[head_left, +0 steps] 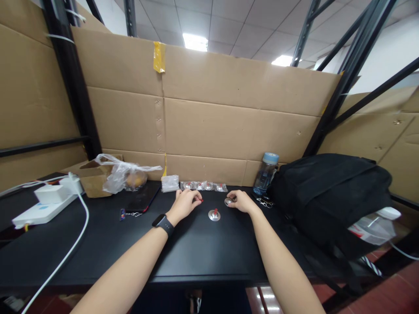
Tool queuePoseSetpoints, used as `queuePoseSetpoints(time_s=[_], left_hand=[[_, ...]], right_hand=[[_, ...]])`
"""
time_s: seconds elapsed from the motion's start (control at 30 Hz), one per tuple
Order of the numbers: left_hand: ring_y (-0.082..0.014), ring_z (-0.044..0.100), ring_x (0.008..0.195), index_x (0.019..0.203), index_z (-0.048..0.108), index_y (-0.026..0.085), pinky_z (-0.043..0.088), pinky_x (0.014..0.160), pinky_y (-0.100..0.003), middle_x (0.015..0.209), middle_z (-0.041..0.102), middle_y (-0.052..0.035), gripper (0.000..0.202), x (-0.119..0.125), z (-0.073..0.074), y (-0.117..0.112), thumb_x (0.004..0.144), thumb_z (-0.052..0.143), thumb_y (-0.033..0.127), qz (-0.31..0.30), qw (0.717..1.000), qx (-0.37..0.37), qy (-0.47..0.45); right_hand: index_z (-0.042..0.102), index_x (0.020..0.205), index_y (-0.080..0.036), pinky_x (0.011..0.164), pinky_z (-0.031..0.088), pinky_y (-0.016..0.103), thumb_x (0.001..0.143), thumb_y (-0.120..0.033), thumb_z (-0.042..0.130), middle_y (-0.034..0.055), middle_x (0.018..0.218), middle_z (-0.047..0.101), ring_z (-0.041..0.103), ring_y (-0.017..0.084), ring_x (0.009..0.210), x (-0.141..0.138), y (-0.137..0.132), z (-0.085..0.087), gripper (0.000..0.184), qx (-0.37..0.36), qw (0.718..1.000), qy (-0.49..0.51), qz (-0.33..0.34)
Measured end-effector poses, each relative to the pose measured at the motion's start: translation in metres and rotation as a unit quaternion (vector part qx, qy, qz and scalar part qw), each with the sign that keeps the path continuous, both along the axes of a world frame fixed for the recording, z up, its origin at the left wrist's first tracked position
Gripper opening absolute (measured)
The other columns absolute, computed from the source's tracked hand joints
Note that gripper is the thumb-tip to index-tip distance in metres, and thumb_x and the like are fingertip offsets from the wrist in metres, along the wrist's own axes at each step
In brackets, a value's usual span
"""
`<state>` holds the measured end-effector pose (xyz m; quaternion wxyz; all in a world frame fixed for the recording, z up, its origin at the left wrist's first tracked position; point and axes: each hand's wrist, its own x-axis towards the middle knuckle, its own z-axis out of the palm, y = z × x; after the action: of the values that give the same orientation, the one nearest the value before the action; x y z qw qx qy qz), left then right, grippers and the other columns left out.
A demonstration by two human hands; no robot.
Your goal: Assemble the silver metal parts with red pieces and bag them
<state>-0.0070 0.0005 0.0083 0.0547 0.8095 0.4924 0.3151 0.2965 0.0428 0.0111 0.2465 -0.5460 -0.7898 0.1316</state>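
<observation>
My left hand (186, 203) pinches a small red piece (201, 200) between thumb and fingertips, just above the black table. A round, shiny metal disc (228, 202) is gripped at its edge by the fingers of my right hand (240, 202). Between and slightly nearer than the hands, a second silvery disc with a red knob in its middle (214, 215) lies on the table, touched by neither hand. Behind them, several similar discs in clear plastic wrappers (199, 186) lie in a row against the cardboard.
A stack of white packets (170, 183) stands left of the wrapped discs. Further left are a black phone (142, 198), a plastic bag (126, 174), a cardboard box (94, 179) and a power strip (46, 211). To the right stand a water bottle (266, 174) and a black backpack (327, 200).
</observation>
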Motion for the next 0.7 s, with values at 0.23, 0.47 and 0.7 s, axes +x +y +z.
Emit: queuePoseSetpoints(time_s=[0.23, 0.47, 0.7], left_hand=[[-0.0231, 0.059, 0.099, 0.09, 0.073, 0.029, 0.03, 0.093, -0.041, 0.094, 0.073, -0.0001, 0.012, 0.004, 0.005, -0.005, 0.092, 0.061, 0.032, 0.017, 0.999, 0.017, -0.024], [-0.0235, 0.055, 0.11, 0.094, 0.069, 0.027, 0.035, 0.094, -0.041, 0.108, 0.066, -0.0019, 0.013, 0.014, 0.014, -0.014, 0.094, 0.057, 0.033, 0.028, 0.994, 0.052, -0.093], [-0.0241, 0.053, 0.113, 0.093, 0.07, 0.025, 0.04, 0.1, -0.042, 0.113, 0.058, -0.0048, 0.011, 0.021, 0.019, -0.019, 0.091, 0.06, 0.03, 0.014, 0.985, 0.073, -0.155]], right_hand=[[0.072, 0.101, -0.02, 0.079, 0.052, 0.032, 0.064, -0.016, 0.078, 0.0036, 0.096, 0.072, 0.065, 0.018, 0.082, -0.016, -0.008, 0.009, 0.037, 0.035, 0.994, 0.091, 0.044], [0.066, 0.113, -0.023, 0.076, 0.056, 0.031, 0.069, -0.029, 0.08, 0.0082, 0.115, 0.068, 0.067, 0.022, 0.1, -0.075, -0.035, 0.016, 0.046, -0.002, 0.929, 0.328, 0.169], [0.066, 0.103, -0.021, 0.081, 0.058, 0.035, 0.066, -0.035, 0.084, 0.0091, 0.112, 0.07, 0.068, 0.025, 0.104, -0.1, -0.048, 0.017, 0.043, -0.014, 0.895, 0.407, 0.182]])
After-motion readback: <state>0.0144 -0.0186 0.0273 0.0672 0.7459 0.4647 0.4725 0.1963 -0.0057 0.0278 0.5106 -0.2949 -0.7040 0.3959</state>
